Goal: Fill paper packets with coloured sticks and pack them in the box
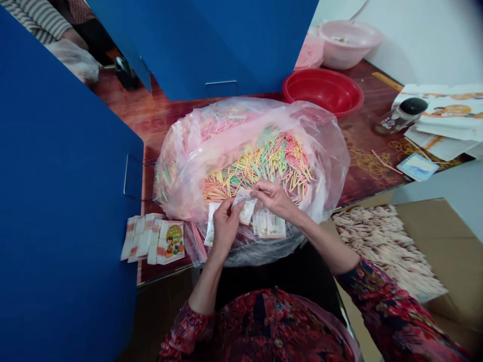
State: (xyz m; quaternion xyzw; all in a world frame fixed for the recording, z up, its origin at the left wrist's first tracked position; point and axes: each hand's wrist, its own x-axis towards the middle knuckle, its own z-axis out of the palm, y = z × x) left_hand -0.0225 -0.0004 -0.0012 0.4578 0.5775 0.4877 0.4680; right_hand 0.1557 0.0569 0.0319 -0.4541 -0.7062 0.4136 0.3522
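Two hands (249,208) working low over open plastic bag (245,120): left hand (225,227) pinching small paper packet (244,206) firmly at fingertips, right hand (274,197) gripping its top edge, holding it steady above colored sticks (279,163); printed packets (153,241) lying overlapped beside bag, near front edge of desk (362,166).

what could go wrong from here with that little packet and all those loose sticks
The small paper packet is pinched between the left hand and right hand, right over the open plastic bag. If it slips, it could get lost among the coloured sticks.

The printed packets lie close to the table edge, so a stray elbow or tug on the bag might knock them off.
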